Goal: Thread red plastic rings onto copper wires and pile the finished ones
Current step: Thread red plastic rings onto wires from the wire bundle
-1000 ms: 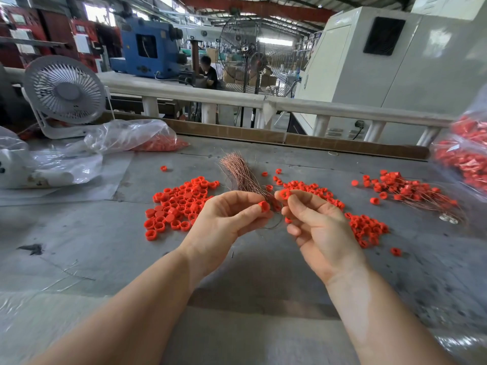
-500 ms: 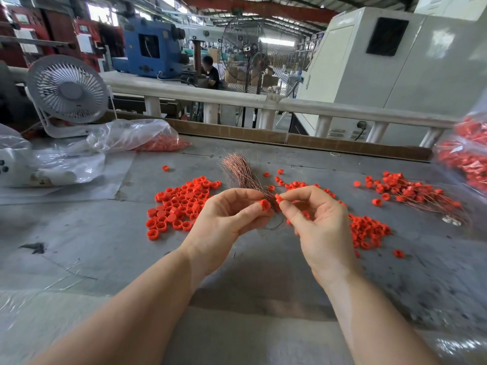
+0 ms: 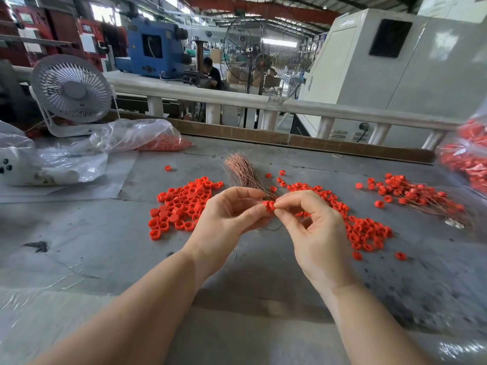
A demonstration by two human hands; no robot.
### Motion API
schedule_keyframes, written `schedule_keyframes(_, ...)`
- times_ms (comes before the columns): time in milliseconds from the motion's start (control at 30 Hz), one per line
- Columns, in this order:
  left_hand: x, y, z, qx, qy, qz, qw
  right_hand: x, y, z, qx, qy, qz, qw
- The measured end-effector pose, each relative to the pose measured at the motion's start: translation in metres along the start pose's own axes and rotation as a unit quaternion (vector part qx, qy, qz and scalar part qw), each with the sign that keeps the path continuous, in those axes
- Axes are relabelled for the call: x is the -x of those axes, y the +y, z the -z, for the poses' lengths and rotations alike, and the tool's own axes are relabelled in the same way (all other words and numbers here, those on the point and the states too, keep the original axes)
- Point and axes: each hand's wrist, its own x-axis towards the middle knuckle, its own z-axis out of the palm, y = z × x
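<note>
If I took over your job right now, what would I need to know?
Left hand: pinches a red ring and grips the copper wire bundle.
Right hand: pinches at the same ring, probably feeding a wire in; the wire itself is too thin to see there.
Loose rings lie left of the hands, more rings to the right.
Done: the finished pile, rings on wires, sits far right on the table.
Left: many loose rings, plus bags of rings.
</note>
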Motion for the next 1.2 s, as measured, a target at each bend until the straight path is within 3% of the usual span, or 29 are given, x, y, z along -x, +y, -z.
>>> schedule_keyframes(700,0.0007,0.0016,-0.0007,-0.013,0.009,0.003,1.000,0.0005,-0.0005,-0.0019,-0.018,-0.007,0.006,1.000)
schedule_keyframes(1200,0.0013,0.0041,-0.0020,-0.016,0.014,0.000,1.000,-0.0007,-0.0035,0.0001,-0.055,0.005,-0.057,0.997)
